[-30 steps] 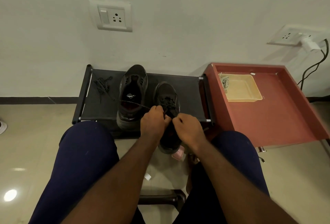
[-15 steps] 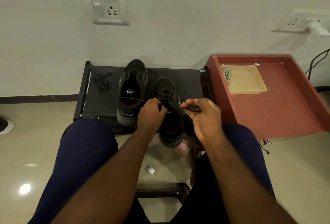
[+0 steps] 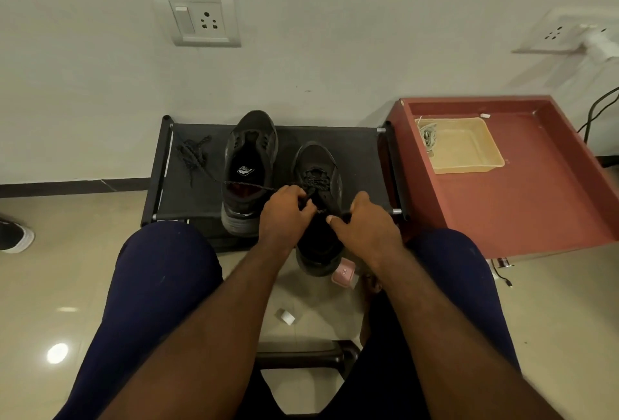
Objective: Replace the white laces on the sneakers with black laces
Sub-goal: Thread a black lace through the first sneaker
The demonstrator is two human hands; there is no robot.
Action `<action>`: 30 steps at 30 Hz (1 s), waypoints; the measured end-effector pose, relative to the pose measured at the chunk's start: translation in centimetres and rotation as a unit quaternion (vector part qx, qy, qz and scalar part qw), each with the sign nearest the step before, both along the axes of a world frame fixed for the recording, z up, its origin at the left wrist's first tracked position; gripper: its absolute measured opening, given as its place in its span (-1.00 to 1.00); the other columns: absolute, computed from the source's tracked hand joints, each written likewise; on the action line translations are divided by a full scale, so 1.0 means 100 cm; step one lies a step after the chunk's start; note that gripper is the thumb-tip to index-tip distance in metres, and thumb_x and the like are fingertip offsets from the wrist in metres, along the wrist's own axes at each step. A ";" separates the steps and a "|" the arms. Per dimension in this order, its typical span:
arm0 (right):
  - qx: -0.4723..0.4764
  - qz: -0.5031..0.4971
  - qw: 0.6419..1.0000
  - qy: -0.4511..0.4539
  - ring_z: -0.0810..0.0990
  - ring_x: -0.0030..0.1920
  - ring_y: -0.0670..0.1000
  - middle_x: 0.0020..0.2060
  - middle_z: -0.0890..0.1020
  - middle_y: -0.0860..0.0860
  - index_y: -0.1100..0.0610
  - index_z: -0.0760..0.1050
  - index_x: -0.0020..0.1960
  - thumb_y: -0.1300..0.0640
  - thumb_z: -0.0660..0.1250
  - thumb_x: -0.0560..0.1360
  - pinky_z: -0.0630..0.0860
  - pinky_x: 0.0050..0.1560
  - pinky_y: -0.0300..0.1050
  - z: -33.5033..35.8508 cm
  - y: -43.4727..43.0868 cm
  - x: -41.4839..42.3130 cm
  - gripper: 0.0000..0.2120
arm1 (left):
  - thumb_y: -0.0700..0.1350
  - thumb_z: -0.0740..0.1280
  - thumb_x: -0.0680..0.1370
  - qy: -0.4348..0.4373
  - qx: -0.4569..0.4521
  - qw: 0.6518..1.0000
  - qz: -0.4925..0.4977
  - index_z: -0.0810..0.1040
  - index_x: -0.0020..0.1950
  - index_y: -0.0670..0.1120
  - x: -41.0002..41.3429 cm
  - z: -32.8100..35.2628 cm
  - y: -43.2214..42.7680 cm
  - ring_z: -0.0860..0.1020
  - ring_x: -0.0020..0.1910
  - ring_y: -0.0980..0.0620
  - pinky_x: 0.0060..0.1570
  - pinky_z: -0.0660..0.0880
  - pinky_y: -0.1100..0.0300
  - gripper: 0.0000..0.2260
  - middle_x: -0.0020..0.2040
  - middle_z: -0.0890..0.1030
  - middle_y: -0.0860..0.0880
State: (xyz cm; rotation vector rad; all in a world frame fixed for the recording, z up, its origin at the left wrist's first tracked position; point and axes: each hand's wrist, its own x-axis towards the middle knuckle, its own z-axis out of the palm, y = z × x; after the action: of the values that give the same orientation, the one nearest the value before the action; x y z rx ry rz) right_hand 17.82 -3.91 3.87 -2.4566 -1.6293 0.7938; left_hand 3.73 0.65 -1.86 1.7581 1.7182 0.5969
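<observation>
Glossy beige floor tiles [image 3: 552, 336] lie under a seated person whose knees, in dark blue trousers, frame both bare forearms reaching forward. A pink object [image 3: 345, 274] and a scrap of white paper [image 3: 285, 316] lie on the floor between the knees.

The left hand [image 3: 286, 215] is knuckles-up at the tongue of the laced sneaker [image 3: 318, 245], with its fingertips bunched and pinching the black lace [image 3: 315, 180]. The right hand [image 3: 365, 228], which half a second ago was lifted out to the right drawing a lace end taut, has dropped back to the shoe. Its fingers are curled over the shoe's right edge and its thumb points inward. It is too dark there to tell whether a lace end is also between them.

This black sneaker has its heel toward the person and overhangs the front rail of the black shoe rack [image 3: 355, 158]. Its upper eyelets are already crossed with black lace, and a loose length trails left over the mouth of the unlaced sneaker [image 3: 249, 151] beside it. A spare black lace [image 3: 192, 155] is heaped at the rack's left end.

Farther right, a yellow tray [image 3: 469, 151] on the red table [image 3: 536, 202] holds the white laces [image 3: 428, 136]. A wall socket [image 3: 204, 19] is behind.
</observation>
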 end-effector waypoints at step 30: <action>0.039 0.052 0.998 0.006 0.61 -0.14 0.14 -0.21 0.61 0.07 0.06 0.46 -0.18 -0.14 0.19 0.62 0.60 -0.07 0.16 -0.018 0.006 -0.005 -0.66 | -0.04 0.36 0.56 -0.010 -0.001 1.000 0.028 0.62 0.09 -0.11 -0.005 -0.002 0.000 0.53 -0.09 0.02 -0.11 0.39 0.18 -0.81 -0.02 0.59 -0.03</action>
State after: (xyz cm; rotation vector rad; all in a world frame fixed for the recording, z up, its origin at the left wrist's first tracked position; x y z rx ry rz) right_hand 17.31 -3.30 2.09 -2.3264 -1.7621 0.7411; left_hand 3.21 0.64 -2.09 1.7023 1.7585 0.6332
